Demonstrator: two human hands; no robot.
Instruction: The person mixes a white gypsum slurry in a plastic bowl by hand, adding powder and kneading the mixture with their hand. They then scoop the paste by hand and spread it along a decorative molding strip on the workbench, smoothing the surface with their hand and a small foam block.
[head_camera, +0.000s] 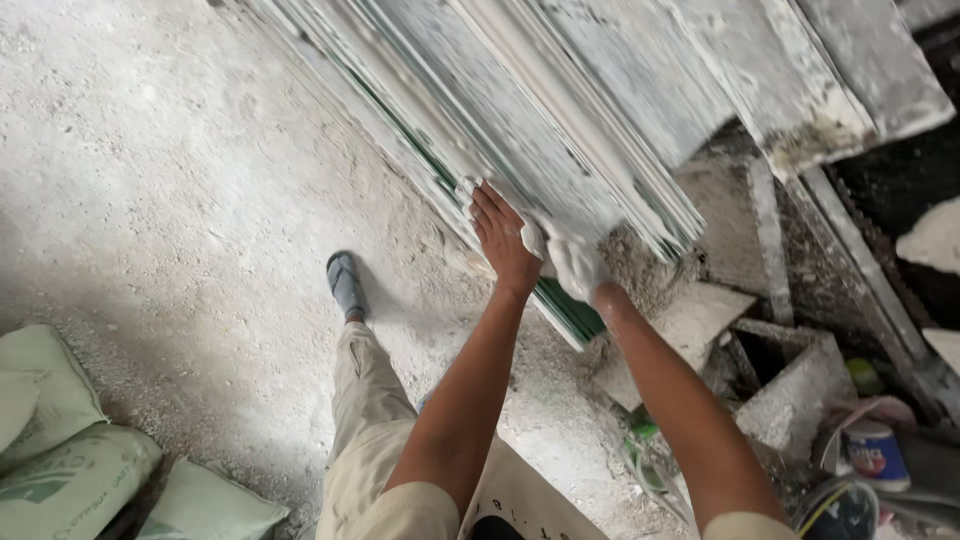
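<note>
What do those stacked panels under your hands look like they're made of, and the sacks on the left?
The leaning panels look like thin sheets, possibly glass: greenish edges show under a crust of white dust or plaster. Both hands, left hand and right hand, are on their lower end. The sacks look like woven plastic, pale green.

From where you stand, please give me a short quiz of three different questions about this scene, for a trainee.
1. True or false: both hands are on the stack of dusty panels.
2. Which hand is coated in white plaster? A) the left hand B) the right hand
3. Fill in: the pale green sacks lie at the bottom ___ of the view.

Key:
1. True. The left hand lies flat with its fingers along the lower edge, and the right hand presses beside it.
2. B.
3. Left, on the concrete floor, apart from the grey sandal.
</note>
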